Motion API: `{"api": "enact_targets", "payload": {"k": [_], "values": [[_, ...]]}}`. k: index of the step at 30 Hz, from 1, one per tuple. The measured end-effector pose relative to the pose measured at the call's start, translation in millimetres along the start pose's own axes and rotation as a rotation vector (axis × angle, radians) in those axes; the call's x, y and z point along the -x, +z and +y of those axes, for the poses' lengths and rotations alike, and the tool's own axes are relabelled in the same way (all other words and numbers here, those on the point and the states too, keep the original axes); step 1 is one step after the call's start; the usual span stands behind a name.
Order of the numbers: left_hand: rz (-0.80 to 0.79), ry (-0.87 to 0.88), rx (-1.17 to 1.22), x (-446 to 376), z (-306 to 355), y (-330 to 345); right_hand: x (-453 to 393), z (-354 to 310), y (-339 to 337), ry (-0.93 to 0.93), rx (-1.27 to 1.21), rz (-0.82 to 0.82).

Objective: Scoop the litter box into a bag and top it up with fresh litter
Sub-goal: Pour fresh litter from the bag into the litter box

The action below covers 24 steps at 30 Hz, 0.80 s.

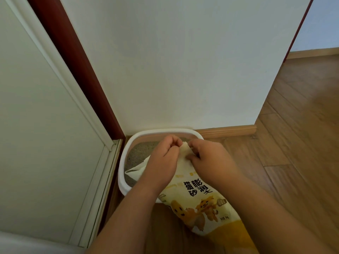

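And there was the litter bag (pixel 200 200), cream and yellow with cartoon cats and bold black print, leaning over the near rim of the litter box (pixel 122 173), its top end reaching over the tray and its bottom down toward the floor. Both hands were on that top end! The left hand (pixel 163 158) had its fingers curled tight, pinching the bag's upper edge, and the right hand (pixel 209 158) gripped the same edge just beside it, knuckles up, fingers tucked into the crumpled material. The two hands were nearly touching. A loose flap of the bag stuck out to the left, below the left wrist, hanging over the grey litter (pixel 139 153) inside the box.

The box itself, white-rimmed with rounded corners, sat tucked into the corner, its far side against the white wall (pixel 174 61) and its left side near a pale sliding door (pixel 40 125) with a dark red frame (pixel 77 61). Wooden floor (pixel 293 134) stretched off to the right, a wooden skirting board (pixel 229 130) running along the wall's foot.
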<state>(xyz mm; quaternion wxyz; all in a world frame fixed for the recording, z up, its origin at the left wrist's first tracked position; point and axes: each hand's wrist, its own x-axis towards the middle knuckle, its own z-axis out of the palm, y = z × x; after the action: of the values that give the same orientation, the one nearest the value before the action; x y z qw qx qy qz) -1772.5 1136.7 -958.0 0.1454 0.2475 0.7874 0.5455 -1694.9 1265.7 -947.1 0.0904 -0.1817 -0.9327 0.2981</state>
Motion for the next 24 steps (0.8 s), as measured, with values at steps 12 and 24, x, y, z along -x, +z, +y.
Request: {"api": "enact_targets", "payload": {"k": [12,24], "values": [[0.015,-0.274,-0.644,-12.1,-95.3,-70.7,-3.2,16.2,-15.9,0.085,-0.011,0.035],[0.105,-0.370,-0.832,-11.2,-128.3,-75.6,-2.1,19.7,-20.4,0.088,0.009,0.033]]}}
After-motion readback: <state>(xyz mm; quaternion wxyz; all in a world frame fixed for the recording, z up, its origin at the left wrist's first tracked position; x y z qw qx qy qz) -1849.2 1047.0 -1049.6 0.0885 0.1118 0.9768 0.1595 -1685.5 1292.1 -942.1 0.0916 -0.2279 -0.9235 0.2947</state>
